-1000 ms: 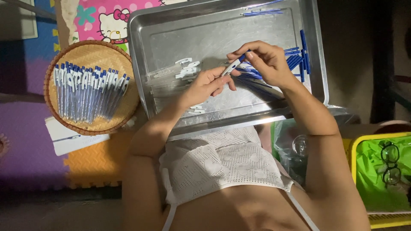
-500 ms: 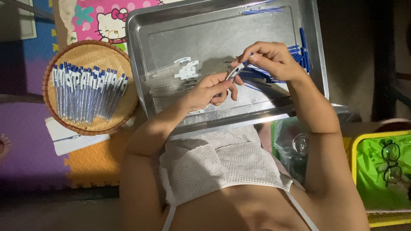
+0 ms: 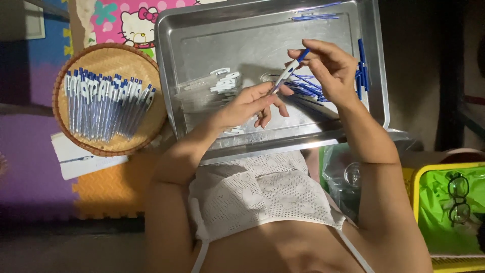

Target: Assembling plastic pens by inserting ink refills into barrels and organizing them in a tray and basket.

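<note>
Both hands grip one white-and-blue pen (image 3: 288, 72) over the steel tray (image 3: 202, 30), upper centre: left hand (image 3: 250, 103) pinches its lower end, right hand (image 3: 328, 68) its blue tip.

a round basket (image 3: 108, 58) of pens (image 3: 103, 103) lies left of the metal tray (image 3: 212, 35); both hands (image 3: 247, 106) (image 3: 328, 68) hold a pen (image 3: 288, 73) over the tray.
</note>
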